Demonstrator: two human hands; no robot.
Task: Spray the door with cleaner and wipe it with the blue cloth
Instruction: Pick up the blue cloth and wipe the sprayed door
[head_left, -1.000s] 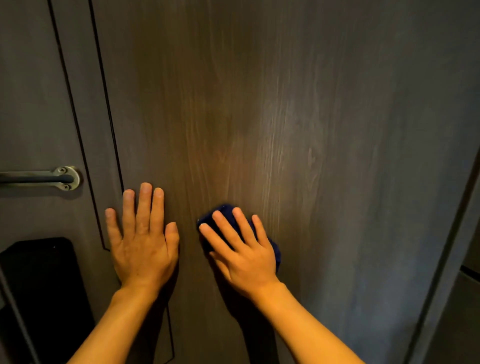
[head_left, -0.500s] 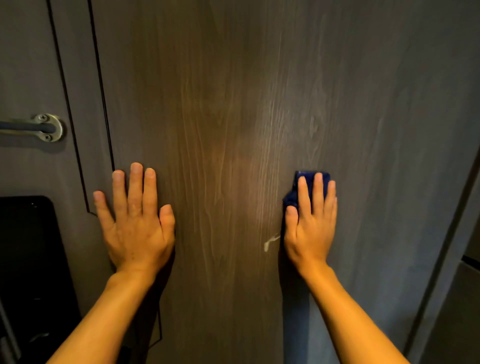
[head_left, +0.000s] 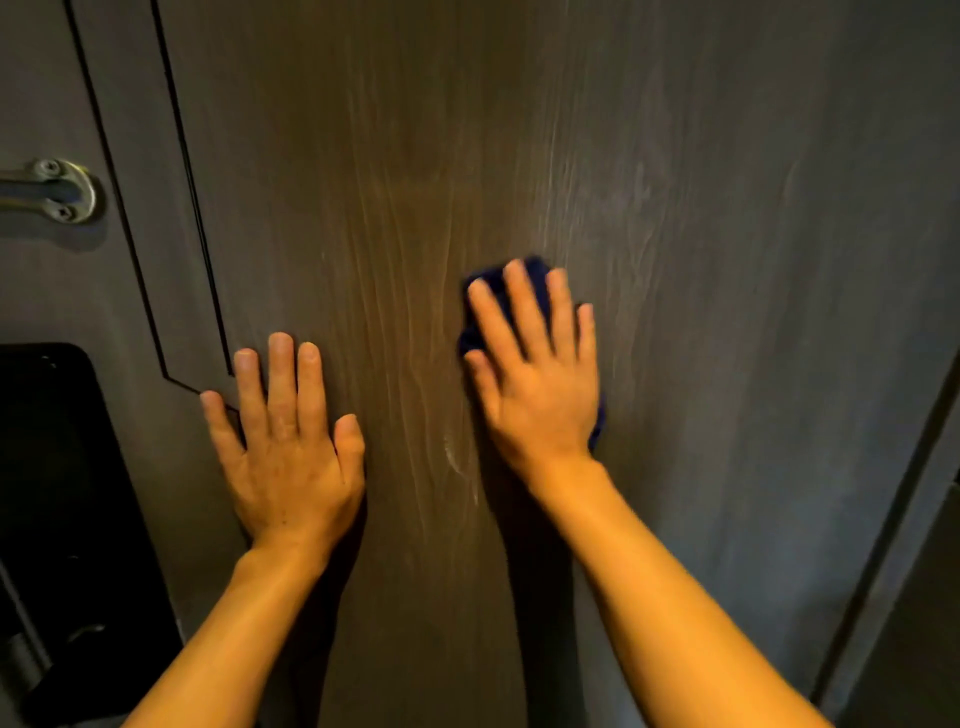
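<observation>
Step in hand, as judged: wiping. No spray bottle is seen in the head view; faint pale streaks and a small whitish smear (head_left: 457, 457) are noted on the dark wood-grain door panel (head_left: 727, 260), just left of the right wrist, which suggests that cleaner has already been applied.

Right hand (head_left: 540, 384): laid palm-down on the door, fingers (head_left: 524, 306) spread and extended, not clenched. The small dark-blue cloth (head_left: 535, 270) is pressed flat between this palm and the door; only its edges are seen, above the fingertips, at the thumb side and by the heel of the hand. The hand outline is slightly blurred.

Left hand (head_left: 291, 447): laid flat and bare on the door, fingers released and straight, nothing held; it is judged to brace the panel. Its little finger lies beside the corner of the thin black inlaid line (head_left: 182, 384).

Also noted: a metal handle mount with screws (head_left: 65, 189) at far left, and a black rounded panel (head_left: 57, 467) below it, well apart from the cloth.

Next move, as judged: steady palm pressure is called for, with the cloth carried over the whitish smear and the streaked grain beside it, and the cloth kept from bunching or slipping out under the hand.
</observation>
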